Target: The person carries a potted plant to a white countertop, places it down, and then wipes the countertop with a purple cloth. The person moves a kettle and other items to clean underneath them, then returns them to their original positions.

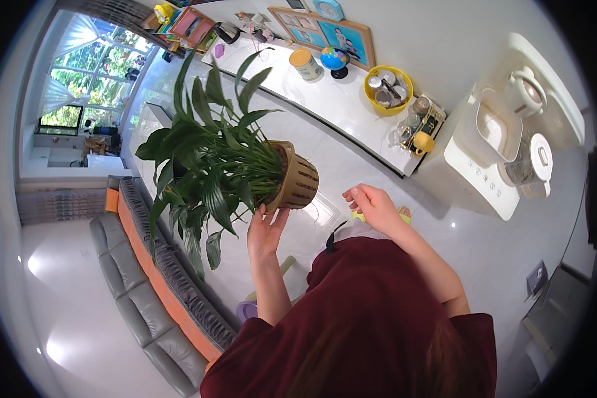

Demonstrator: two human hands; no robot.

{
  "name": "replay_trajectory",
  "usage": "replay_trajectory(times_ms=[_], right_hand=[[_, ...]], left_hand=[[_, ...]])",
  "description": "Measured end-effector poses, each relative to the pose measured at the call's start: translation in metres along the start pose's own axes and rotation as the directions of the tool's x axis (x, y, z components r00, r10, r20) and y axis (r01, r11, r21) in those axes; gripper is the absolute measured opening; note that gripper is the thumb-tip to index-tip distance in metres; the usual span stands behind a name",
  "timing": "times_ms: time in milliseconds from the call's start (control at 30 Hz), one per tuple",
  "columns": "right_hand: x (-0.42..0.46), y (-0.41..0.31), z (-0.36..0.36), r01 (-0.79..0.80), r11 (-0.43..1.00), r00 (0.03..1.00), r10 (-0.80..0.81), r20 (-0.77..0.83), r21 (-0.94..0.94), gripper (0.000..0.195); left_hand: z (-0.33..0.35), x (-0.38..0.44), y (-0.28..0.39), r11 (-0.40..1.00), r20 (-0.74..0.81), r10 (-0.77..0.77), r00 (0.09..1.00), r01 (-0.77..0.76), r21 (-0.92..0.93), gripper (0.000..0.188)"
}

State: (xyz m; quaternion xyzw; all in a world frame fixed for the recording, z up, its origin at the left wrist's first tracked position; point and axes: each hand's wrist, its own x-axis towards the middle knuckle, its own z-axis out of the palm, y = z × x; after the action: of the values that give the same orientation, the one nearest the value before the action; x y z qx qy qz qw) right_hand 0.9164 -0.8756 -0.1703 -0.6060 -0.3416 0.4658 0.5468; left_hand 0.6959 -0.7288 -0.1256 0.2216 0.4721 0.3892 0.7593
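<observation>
My left hand (267,230) grips the rim of a brown slotted plastic plant pot (301,181) from below, thumb and fingers at its edge. The pot is tilted on its side in the air, its opening facing left. A leafy green houseplant (209,154) grows out of it and spreads to the left; its long leaves hide part of the room behind. My right hand (373,206) hangs to the right of the pot, apart from it, with loosely curled fingers and nothing in it.
A white counter (278,64) bears a tin (306,64), a globe (335,59), a yellow basket (388,112) and a glass rack. A white water dispenser (482,184) stands at right, a grey sofa (144,303) at left. A purple-topped stool (247,311) is near my left arm.
</observation>
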Motion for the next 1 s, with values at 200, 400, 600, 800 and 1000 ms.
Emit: replay_trajectory(times_ms=[200,400,600,800,1000], right_hand=[[-0.002,-0.002,0.000,-0.050,0.998,0.999,0.049,0.017,0.042,0.035],[-0.003,-0.012,0.004,-0.033,0.998,0.999,0.032,0.012,0.059,0.035],[-0.003,-0.013,0.007,-0.025,0.997,0.999,0.024,0.022,0.068,0.039],[-0.003,-0.005,0.008,-0.026,0.998,0.999,0.023,0.048,0.063,0.039],[-0.003,-0.010,0.010,-0.064,0.997,0.997,0.062,0.047,0.033,0.039]], left_hand=[[-0.015,0.012,-0.004,1.000,0.047,0.013,0.999,-0.013,0.004,0.036],[-0.024,0.016,-0.007,0.999,0.037,0.014,0.999,-0.016,0.043,0.036],[-0.014,0.023,-0.014,1.000,-0.031,-0.009,0.999,0.009,0.017,0.018],[-0.010,0.031,-0.024,0.984,-0.127,0.071,0.989,-0.048,0.173,0.017],[-0.002,0.025,-0.025,0.987,-0.142,0.067,0.988,-0.045,0.153,0.014]])
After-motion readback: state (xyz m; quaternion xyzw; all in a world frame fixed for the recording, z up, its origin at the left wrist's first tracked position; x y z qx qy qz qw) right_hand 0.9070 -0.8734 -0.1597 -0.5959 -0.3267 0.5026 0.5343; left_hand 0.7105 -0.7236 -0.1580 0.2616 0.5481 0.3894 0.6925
